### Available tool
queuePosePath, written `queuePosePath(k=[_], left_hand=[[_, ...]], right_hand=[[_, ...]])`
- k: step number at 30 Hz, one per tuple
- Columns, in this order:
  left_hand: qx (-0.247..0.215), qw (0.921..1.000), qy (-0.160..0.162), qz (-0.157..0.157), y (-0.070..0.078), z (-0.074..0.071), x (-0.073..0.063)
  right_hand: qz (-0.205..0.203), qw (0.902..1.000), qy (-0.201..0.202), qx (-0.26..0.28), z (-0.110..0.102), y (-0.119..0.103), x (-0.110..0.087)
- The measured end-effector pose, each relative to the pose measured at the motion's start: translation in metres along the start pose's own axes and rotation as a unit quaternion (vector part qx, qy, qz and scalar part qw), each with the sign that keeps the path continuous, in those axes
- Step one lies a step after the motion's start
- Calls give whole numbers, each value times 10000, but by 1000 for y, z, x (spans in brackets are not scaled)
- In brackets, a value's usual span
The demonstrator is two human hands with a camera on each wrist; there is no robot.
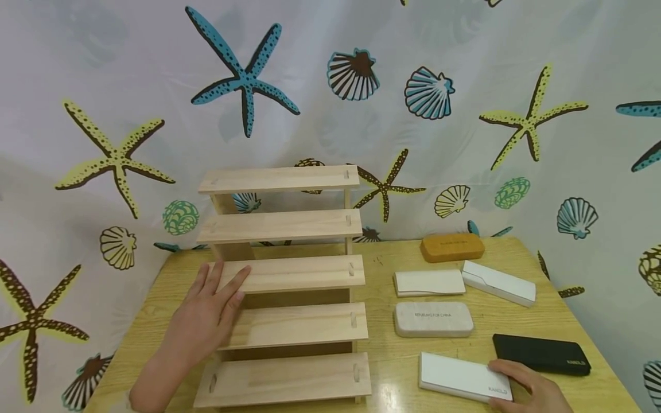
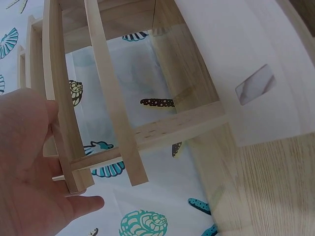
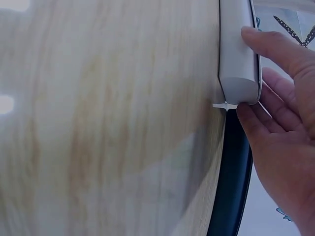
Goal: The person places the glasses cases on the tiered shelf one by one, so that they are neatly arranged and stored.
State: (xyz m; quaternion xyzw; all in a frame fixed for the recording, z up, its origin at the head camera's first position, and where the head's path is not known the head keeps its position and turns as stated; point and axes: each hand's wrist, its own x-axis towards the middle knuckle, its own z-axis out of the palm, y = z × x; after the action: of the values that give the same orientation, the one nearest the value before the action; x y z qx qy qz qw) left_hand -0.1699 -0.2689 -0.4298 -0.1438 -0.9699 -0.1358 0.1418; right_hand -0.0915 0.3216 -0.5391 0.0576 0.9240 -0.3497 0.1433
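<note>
A stepped wooden rack point(image 1: 304, 327) with several shelves stands in the middle of the table. My left hand point(image 1: 203, 315) rests at the left end of its middle shelf, fingers spread and mostly straight; in the left wrist view the left hand point(image 2: 24, 162) lies along the edge of the rack point(image 2: 115, 93). At the lower right of the head view, my right hand point(image 1: 534, 390) holds the right end of a white glasses case point(image 1: 454, 373) with printed lettering. The right wrist view has the thumb on one face of the white glasses case point(image 3: 237, 54) and fingertips at its end.
Right of the rack lie a grey glasses case point(image 1: 434, 324), a white case point(image 1: 430, 283), another white case point(image 1: 498, 284) set at an angle and an orange-brown case point(image 1: 452, 248). A black case point(image 1: 539, 354) lies just beyond my right hand. A patterned cloth point(image 1: 320, 132) hangs behind the table.
</note>
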Motion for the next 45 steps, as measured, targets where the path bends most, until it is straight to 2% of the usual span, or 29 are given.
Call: queuePosePath(k=[8,12,22,26,29,32,36,40,43,45], left_hand=[[-15,10000,-92,-31,0,-2,0],[-38,9999,-90,-23,0,-3,0],[-145,9993,-322,-99,2,-4,0],[-164,9990,-399,-153,2,-5,0],[-185,9983,-506,-226,3,-7,0],[-182,9977,-585,-279,3,-9,0],[-134,9977,-605,-279,3,-8,-1],[-92,9977,-618,-252,2,-8,0],[-52,9979,-599,-239,1,-8,0],[-32,9980,-584,-235,1,-8,-1]], right_hand=[[237,9996,-151,66,4,-1,2],[267,9996,-88,-17,6,-2,2],[454,9987,61,-242,4,-8,1],[406,9977,58,536,-3,-12,-2],[89,9937,93,1113,-13,-19,-3],[-461,9945,305,886,-28,-31,1],[-1017,9900,532,814,-49,-51,8],[-1867,9729,679,1180,-65,-75,17],[-2589,9552,869,1138,-74,-96,26],[-2862,9481,901,1049,-80,-110,33]])
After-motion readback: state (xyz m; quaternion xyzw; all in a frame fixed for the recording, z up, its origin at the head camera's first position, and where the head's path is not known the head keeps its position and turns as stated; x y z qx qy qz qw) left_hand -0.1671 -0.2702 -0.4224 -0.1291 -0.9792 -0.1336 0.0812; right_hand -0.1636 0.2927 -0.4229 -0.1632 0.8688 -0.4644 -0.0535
